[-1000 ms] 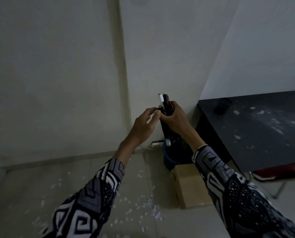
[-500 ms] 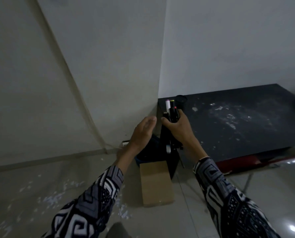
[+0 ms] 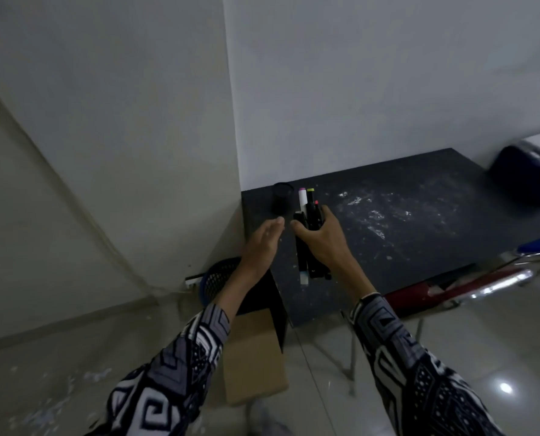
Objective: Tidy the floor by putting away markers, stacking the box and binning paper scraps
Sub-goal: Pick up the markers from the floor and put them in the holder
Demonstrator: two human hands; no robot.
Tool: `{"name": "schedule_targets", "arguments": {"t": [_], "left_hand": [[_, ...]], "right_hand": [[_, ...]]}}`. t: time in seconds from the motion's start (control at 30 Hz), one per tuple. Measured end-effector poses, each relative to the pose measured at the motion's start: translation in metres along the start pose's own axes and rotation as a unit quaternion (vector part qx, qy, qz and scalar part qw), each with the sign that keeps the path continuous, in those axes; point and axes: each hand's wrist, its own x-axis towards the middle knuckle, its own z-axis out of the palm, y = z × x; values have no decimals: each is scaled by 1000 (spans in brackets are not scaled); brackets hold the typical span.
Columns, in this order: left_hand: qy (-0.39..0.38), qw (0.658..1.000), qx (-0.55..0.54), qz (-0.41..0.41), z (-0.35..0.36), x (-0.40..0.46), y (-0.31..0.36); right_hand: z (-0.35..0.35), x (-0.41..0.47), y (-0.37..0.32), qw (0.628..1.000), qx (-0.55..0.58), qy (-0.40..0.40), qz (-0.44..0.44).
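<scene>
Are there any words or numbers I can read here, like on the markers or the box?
None can be read.
markers, held in the right hand: any print on the barrels is too dark and blurred to read.
cardboard box: the sides in view look plain.
black cup: no lettering shows.
black table: only pale smudges, no writing.

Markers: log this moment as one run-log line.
right hand: grips markers | left hand: open, empty | black cup: on black table | box, paper scraps: on floor
</scene>
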Motion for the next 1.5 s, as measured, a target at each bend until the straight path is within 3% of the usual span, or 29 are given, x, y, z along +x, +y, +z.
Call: {"name": "schedule_targets", "arguments": {"t": [0.13,0.3,0.43,0.57,0.83,1.23,1.5], "left_hand": [[-9,1000,-15,-24,16,44,3],[-8,988,-129,-90,31,87,1],[-5,945,-291,-147,40,120,-10],[-4,913,-368,-174,52,141,-21],[-27,886,-426,-182,70,184,-26],[60,882,-433,-175,116,291,-21],[94,864,-449,-207,124,327,-28]], "right_hand": [[-16,38,9,1000,-19,3,2],[-24,82,18,999,-30,-7,9],[-31,112,32,999,-33,-7,22],[-34,138,51,997,-46,-29,47],[-23,198,76,995,-45,-69,57],[-38,313,131,978,-5,-179,111],[-40,347,149,972,46,-186,136]]}}
